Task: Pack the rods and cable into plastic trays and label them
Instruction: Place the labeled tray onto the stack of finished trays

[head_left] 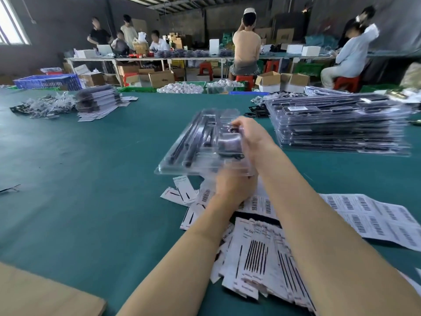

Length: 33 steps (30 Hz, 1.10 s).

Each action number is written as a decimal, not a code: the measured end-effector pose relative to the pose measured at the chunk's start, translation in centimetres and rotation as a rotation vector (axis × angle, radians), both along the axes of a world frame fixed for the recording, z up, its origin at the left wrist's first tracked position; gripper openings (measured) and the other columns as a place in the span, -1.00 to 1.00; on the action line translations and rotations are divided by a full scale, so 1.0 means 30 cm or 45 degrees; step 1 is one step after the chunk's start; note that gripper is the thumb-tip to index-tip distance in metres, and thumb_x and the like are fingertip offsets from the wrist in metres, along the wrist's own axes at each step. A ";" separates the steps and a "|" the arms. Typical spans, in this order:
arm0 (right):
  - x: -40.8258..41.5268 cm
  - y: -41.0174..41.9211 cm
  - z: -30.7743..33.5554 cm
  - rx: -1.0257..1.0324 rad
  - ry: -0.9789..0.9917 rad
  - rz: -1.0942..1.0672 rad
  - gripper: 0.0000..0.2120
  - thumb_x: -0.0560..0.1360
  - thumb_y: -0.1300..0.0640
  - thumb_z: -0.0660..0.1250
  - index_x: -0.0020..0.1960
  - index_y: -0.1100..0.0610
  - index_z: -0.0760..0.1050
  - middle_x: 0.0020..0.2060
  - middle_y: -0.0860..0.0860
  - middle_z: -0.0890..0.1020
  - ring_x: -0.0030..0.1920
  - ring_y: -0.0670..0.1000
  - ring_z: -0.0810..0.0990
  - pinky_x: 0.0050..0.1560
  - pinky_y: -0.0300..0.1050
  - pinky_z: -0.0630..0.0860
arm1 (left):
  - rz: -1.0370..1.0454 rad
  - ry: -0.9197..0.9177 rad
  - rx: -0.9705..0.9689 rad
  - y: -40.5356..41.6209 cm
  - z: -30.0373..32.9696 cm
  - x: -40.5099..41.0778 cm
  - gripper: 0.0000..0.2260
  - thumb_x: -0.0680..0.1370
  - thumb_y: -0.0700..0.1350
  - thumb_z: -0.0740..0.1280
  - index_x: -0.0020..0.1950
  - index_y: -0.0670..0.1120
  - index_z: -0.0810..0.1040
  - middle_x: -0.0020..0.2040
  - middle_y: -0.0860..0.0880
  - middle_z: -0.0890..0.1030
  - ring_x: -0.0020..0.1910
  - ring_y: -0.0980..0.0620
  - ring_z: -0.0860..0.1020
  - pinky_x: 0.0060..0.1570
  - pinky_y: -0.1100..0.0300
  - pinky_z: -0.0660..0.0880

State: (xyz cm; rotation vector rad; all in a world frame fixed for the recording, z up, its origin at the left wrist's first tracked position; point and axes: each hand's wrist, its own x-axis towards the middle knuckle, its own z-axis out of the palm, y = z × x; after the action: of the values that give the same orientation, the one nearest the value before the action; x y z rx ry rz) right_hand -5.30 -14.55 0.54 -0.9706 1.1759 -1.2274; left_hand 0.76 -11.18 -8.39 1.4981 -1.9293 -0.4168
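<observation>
Plastic tray [205, 142]: lifted off the bench [91, 179], steadied for loading.
Left hand [232, 190]: grips near edge.
Right hand [252, 137]: pinches the dark cable [230, 142] into its pocket.

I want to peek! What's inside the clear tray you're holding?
Inside the clear tray lie long black rods along its left side. The right hand covers the right part, so what sits there stays hidden.

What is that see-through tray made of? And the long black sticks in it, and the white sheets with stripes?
The tray looks like thin clear plastic: glossy, and you see through it. The rods inside look dark and smooth, maybe metal or plastic; the blur leaves that open. The barcode sheets look like matte white paper, probably sticker labels, lying flat on the green table.
</observation>
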 end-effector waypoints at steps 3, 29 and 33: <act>-0.198 0.080 0.088 -0.139 0.202 -0.163 -0.90 0.66 0.24 0.13 0.00 0.17 0.40 -0.22 -0.01 0.48 -0.27 -0.09 0.47 -0.46 -0.39 0.45 | 0.096 0.020 0.134 -0.024 -0.013 -0.001 -0.86 0.62 -0.01 0.24 -0.06 -0.02 0.53 -0.18 0.02 0.57 -0.18 0.00 0.60 -0.16 0.08 0.63; -0.517 0.195 0.242 -0.327 1.093 -0.117 -0.53 0.52 0.27 0.33 0.40 0.01 0.47 0.13 -0.02 0.61 0.03 0.04 0.64 -0.06 -0.02 0.61 | -0.158 -0.336 -0.281 -0.031 0.000 -0.050 -0.78 0.66 0.10 0.21 -0.04 0.00 0.53 -0.09 0.07 0.57 -0.11 0.00 0.53 -0.12 0.04 0.53; -0.483 0.182 0.317 -0.393 1.372 -0.040 -0.41 0.52 0.28 0.34 0.50 -0.05 0.37 0.41 0.01 0.50 0.15 0.07 0.64 0.15 0.09 0.62 | -0.183 -0.379 -0.377 -0.033 0.002 -0.045 -0.75 0.65 0.13 0.22 -0.06 0.00 0.53 -0.15 0.08 0.56 -0.16 0.00 0.51 -0.22 0.08 0.47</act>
State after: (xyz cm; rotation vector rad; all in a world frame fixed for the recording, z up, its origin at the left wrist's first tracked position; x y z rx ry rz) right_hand -19.78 -9.07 10.05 -1.9784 1.8314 -0.8953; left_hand -0.58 -12.18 -8.33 1.2879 -2.2243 0.0373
